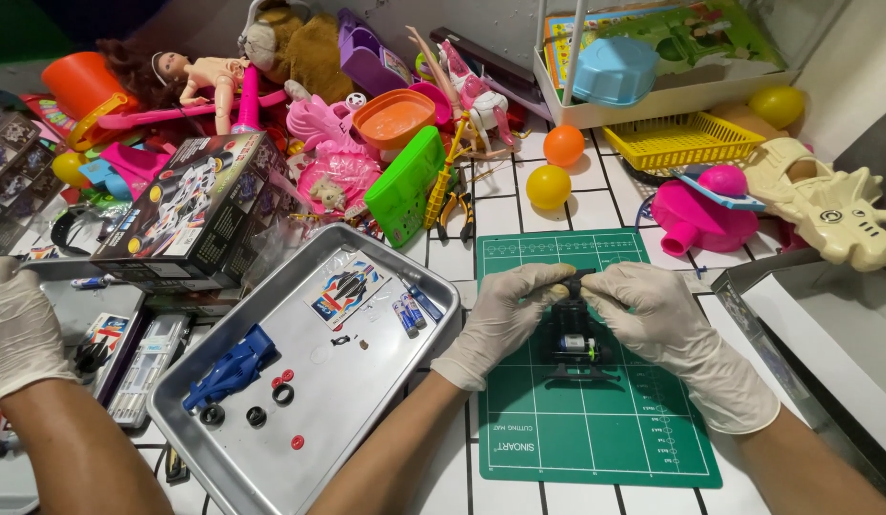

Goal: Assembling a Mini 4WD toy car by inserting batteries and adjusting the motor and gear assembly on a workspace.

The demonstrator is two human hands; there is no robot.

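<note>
Head view: gloved left hand (505, 319) and right hand (657, 315) pinch a small black toy car chassis (576, 341) between them above a green cutting mat (595, 420); it looks light, rigid, fragile, best gripped by its sides.

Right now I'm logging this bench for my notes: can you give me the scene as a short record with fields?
left hand: gloved, pinching the top of the black toy car chassis
right hand: gloved, gripping the same chassis
surface: green cutting mat
tray: blue car body, loose wheels, small batteries
third gloved hand: at left edge, another person's
</note>
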